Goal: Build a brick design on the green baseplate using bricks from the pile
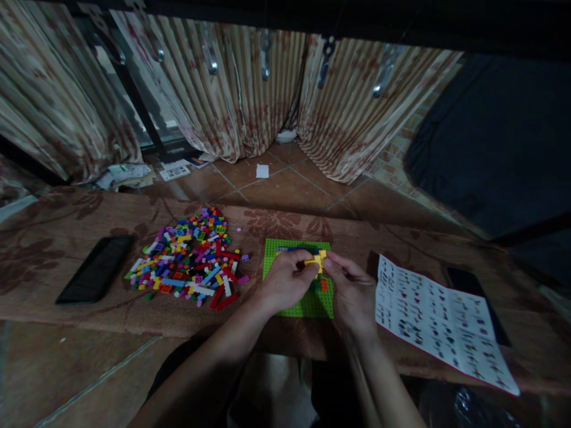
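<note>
Between my two hands is a small yellow toy-brick piece [317,260], made of what look like joined bricks. My left hand [288,282] pinches its left side, and my right hand [350,285] grips its right side with thumb and fingers. Both hands are over a green studded baseplate [297,310]. Some blue bricks show near the plate's far edge, and an orange brick [324,286] sits on its right part. My hands hide much of the plate's middle.
Left of the plate lies a heap of loose coloured bricks [191,261], with a black phone [95,269] beyond it. A printed instruction sheet [439,324] is on the right, partly over a dark flat object [473,285]. Everything rests on a brown patterned cloth [289,221].
</note>
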The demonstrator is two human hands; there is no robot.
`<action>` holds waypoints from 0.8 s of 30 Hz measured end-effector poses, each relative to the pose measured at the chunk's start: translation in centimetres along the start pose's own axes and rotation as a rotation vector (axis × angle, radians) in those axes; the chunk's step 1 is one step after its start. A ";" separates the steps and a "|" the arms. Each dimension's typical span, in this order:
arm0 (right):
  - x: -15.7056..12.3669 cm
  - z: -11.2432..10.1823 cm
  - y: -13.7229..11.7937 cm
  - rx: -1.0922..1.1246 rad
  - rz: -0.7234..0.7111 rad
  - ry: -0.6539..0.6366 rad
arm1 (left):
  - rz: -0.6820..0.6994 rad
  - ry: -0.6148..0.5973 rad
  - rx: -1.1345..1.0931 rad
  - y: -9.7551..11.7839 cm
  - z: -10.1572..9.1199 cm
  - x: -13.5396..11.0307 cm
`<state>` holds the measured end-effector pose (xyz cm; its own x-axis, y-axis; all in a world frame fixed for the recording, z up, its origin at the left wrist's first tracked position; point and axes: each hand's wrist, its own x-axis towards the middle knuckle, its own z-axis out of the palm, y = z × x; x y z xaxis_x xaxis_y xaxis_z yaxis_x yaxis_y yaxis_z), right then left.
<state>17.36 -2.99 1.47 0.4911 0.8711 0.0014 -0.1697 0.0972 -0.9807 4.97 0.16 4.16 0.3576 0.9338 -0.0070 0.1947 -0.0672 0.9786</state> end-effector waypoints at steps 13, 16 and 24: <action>0.0 0.3 -0.2 -0.065 -0.002 -0.023 | 0.018 0.035 -0.073 -0.7 0.3 0.3; 0.1 0.2 0.0 -0.009 0.022 -0.051 | -0.009 0.009 -0.186 -0.6 0.2 0.5; 0.1 0.2 0.2 -0.001 0.045 -0.075 | -0.204 0.038 -0.569 -0.2 -0.2 0.5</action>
<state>17.19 -2.73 1.31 0.4174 0.9083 -0.0279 -0.1889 0.0566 -0.9804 4.89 0.68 4.01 0.3296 0.9207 -0.2089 -0.2667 0.3030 0.9149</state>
